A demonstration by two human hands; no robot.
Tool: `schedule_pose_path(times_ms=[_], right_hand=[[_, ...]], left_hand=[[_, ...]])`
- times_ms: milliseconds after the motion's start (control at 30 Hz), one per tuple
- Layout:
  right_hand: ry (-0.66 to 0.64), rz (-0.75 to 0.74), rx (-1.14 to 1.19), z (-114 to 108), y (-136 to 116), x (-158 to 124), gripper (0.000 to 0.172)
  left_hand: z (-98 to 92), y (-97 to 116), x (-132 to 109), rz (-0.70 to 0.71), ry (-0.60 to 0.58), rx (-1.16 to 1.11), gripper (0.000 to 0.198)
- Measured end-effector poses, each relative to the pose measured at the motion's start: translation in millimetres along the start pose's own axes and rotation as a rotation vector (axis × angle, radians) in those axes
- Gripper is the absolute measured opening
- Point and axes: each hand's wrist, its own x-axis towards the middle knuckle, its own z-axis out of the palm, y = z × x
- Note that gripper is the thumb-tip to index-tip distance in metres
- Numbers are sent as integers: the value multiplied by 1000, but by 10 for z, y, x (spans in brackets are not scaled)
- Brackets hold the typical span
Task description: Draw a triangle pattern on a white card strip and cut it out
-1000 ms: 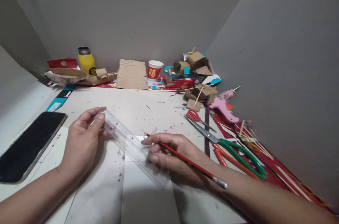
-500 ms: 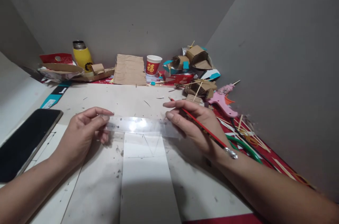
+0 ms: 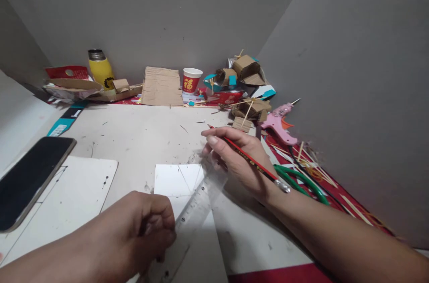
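Note:
A clear plastic ruler (image 3: 196, 200) slants across a narrow white sheet (image 3: 170, 187) that bears pencil lines forming a V above a cross line. My left hand (image 3: 144, 225) is closed at the ruler's near left edge, thumb and curled fingers pinching it; the fingertips are partly hidden. In my right hand (image 3: 241, 158) a red and black pencil (image 3: 250, 158) rests between thumb and index finger, its tip pointing away and to the left. The lower fingers of that hand are at the ruler's far end.
A phone (image 3: 33, 180) lies on a larger marked board (image 3: 80, 193) at left. Along the back stand a yellow bottle (image 3: 100, 71), corrugated cardboard (image 3: 161, 86), a paper cup (image 3: 192, 81) and cardboard pieces (image 3: 246, 68). A pink glue gun (image 3: 279, 124) and green cable (image 3: 304, 182) lie right.
The ruler has turned from lying crosswise to a diagonal over the sheet. My left hand has come nearer and to the right with its end. My right hand keeps the pencil.

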Motion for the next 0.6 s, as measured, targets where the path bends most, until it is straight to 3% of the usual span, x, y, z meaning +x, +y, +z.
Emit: schedule_pose_path(times_ms=[267, 400, 600], right_hand=[[6, 30, 60, -15, 56, 32, 29], [-80, 69, 89, 3, 134, -11, 25], [-196, 142, 159, 51, 305, -91, 25]], left_hand=[[-519, -120, 5, -18, -20, -79, 32], [-508, -207, 71, -41, -51, -100, 29], [-437, -257, 122, -50, 5, -74, 27]])
